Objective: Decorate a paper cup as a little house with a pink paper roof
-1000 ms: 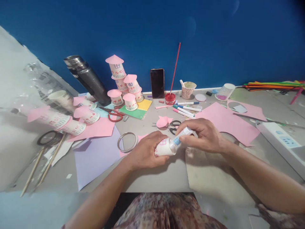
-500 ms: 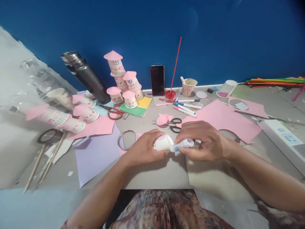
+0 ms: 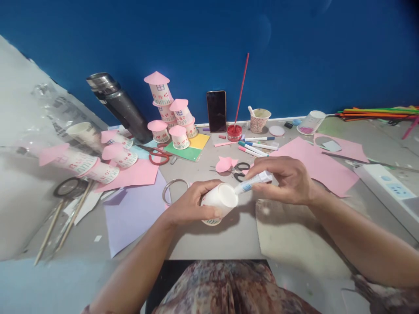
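My left hand (image 3: 193, 204) is wrapped around a white paper cup (image 3: 218, 203) with drawn decoration, its round base tilted up toward me and to the right. Between the thumb and fingers of my right hand (image 3: 288, 181) is a white glue stick (image 3: 252, 183) with blue print. The lower end of the glue stick meets the rim of the cup's base. Just behind my hands lie black-handled scissors (image 3: 240, 170) and a curled pink paper piece (image 3: 224, 164). A roll of tape (image 3: 175, 192) lies behind my left hand, partly covered by it.
Stacked paper-cup towers (image 3: 160, 93) with pink cone roofs stand at the back left, near a dark flask (image 3: 119, 104). A phone (image 3: 216, 111) leans on the wall beside a red paint pot (image 3: 234, 132). Markers (image 3: 253, 151), pink paper (image 3: 310, 161) and a power strip (image 3: 393, 187) lie rightward.
My left hand has turned the cup so its base faces up more. My right hand has risen slightly with the glue stick, which now slants down to the base's rim.
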A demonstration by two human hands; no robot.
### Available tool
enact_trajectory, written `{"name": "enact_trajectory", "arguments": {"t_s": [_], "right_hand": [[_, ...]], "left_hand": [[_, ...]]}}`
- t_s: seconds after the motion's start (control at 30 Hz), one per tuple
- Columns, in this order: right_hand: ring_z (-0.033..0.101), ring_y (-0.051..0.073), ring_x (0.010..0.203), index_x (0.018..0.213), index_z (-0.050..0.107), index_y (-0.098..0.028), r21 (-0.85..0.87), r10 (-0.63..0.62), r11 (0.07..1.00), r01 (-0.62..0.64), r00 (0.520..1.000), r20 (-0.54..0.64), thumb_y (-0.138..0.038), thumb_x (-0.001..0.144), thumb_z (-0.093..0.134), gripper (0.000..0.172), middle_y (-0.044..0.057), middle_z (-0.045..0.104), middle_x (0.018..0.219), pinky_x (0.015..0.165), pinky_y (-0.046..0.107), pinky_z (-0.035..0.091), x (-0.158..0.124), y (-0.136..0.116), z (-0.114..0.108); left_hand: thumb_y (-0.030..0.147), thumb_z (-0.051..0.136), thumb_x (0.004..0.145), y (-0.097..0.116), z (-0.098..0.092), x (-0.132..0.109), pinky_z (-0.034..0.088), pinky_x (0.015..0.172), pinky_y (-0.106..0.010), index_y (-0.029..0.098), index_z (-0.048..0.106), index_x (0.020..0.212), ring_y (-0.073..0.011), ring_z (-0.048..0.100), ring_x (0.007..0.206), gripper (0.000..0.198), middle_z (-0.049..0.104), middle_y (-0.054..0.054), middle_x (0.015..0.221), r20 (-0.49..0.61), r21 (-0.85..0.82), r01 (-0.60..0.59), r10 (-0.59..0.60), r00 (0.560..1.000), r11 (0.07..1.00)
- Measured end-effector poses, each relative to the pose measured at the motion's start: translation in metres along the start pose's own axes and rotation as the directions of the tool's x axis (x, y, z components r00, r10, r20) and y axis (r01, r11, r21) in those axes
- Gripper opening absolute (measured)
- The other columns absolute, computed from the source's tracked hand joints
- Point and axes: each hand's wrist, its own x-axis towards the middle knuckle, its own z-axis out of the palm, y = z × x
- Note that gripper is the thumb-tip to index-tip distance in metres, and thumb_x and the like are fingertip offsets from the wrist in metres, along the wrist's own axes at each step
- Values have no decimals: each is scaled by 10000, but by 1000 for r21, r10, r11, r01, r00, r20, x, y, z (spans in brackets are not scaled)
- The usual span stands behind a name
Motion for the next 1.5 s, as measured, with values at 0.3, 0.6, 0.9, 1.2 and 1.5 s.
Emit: {"name": "enact_trajectory", "arguments": {"t_s": [0.3,0.6,0.9,1.2,1.5], "right_hand": [[589,125,543,895,781,-214,19,139,990,-139,990,18,-294,928,701,118,15,745,702,502,247,448,0,-6,1],[575,137,544,903,804,-231,225,304,936,-270,944,-131,-294,929,732,100,7,714,692,468,259,439,2,3,-2],[404,102,517,843,818,-198,610,574,718,-335,781,-247,-381,835,834,183,-39,519,551,471,258,304,7,44,-3],[386,85,538,678,660,-198,765,734,539,-354,642,-221,-564,630,972,482,-52,460,561,430,214,320,12,67,-10],[534,90,554,754,646,-197,704,812,546,-454,493,-312,-528,600,960,481,-6,636,670,409,182,401,6,111,-26]], "left_hand": [[389,788,690,0,4,0,480,717,-275,158,735,1036,-202,616,817,420,690,-34,926,-95,42,-65,69,993,997],[266,819,748,-13,15,7,507,1058,-409,227,637,1256,-293,651,1223,542,701,-95,1300,-206,262,-168,225,952,950],[268,872,702,-33,22,14,517,1065,-428,285,456,1502,-327,524,1432,902,502,-131,1611,-362,146,-28,80,929,989],[273,665,879,-3,-27,42,486,796,-355,208,751,846,-226,660,860,113,756,-44,911,-381,547,100,141,914,831],[193,650,895,-29,-33,69,465,835,-379,204,707,812,-256,627,933,102,704,-66,902,-205,787,-7,272,940,616]]}}
